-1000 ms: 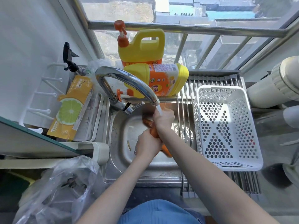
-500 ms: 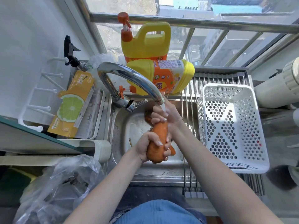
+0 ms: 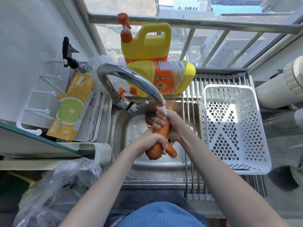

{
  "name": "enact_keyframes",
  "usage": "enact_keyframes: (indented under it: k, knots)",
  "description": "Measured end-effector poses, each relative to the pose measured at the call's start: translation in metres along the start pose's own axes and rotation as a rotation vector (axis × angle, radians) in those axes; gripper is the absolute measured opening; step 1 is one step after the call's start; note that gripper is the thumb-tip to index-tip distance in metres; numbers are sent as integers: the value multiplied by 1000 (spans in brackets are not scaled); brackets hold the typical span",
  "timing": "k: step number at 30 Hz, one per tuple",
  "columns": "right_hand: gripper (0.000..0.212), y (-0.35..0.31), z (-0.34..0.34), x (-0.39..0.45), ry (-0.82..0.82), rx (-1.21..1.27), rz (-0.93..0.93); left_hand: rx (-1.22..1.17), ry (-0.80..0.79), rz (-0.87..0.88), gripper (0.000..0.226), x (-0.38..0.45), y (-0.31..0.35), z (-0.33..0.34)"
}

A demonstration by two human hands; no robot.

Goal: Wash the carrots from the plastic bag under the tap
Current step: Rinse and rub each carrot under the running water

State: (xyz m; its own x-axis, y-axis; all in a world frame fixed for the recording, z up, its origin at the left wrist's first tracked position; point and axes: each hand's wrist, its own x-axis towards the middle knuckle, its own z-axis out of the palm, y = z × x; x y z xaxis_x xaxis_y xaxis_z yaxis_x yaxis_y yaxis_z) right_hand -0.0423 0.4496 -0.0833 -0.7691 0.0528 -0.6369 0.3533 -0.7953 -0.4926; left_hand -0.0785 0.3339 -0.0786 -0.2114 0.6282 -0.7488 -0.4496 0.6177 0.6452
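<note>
Over the steel sink (image 3: 142,167) I hold a thick orange carrot (image 3: 161,131) under the curved tap (image 3: 131,79), whose water runs onto it. My left hand (image 3: 151,140) grips its thick lower end and my right hand (image 3: 170,122) grips its upper part by the spout. A second, thinner carrot (image 3: 172,150) shows just below my left hand, and another carrot (image 3: 149,119) lies in the basin behind my right hand. The clear plastic bag (image 3: 62,185) sits crumpled at the lower left.
A white perforated basket (image 3: 232,128) stands on a roll-up drying rack (image 3: 193,169) right of the sink. Two yellow detergent jugs (image 3: 147,45) stand behind the tap. A lime-print box (image 3: 72,108) lies on a tray at the left, under a white hook rack.
One second ago the carrot was mostly hidden under my hands; now its thick end sticks out below my left hand, and my hands sit slightly nearer along it.
</note>
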Motion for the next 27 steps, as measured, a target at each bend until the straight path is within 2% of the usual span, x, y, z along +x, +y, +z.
enact_keyframes:
  k: [2,5,8,11,12,15,17,19,21,23,24,27]
  knots:
    - [55,3,4,4,143,26,-19,11,158,2,20,6,-3,7]
    - [41,7,7,10,353,69,-92,104,305,34,21,18,-5,13]
    - [33,7,3,8,396,68,-105,300,344,46,19,18,-4,19]
    - [29,6,5,9,452,21,-113,351,428,48,9,15,-4,27]
    - [28,6,7,8,495,-37,-144,380,462,56,11,14,-5,29]
    - [25,12,11,8,631,-157,-277,570,601,103,37,12,-12,28]
    - [25,13,11,8,678,-153,-331,691,640,170,44,8,-11,26]
    - [24,7,9,7,595,17,-284,663,554,157,54,5,-9,22]
    - [28,1,6,4,468,175,-238,423,347,85,59,0,-5,15]
    - [27,-1,2,0,344,190,-221,255,171,0,40,-3,-3,7]
    - [26,0,0,-3,283,162,-202,246,148,-15,30,-4,-1,4]
    - [39,5,3,-7,135,-44,-50,242,257,61,19,-5,7,0]
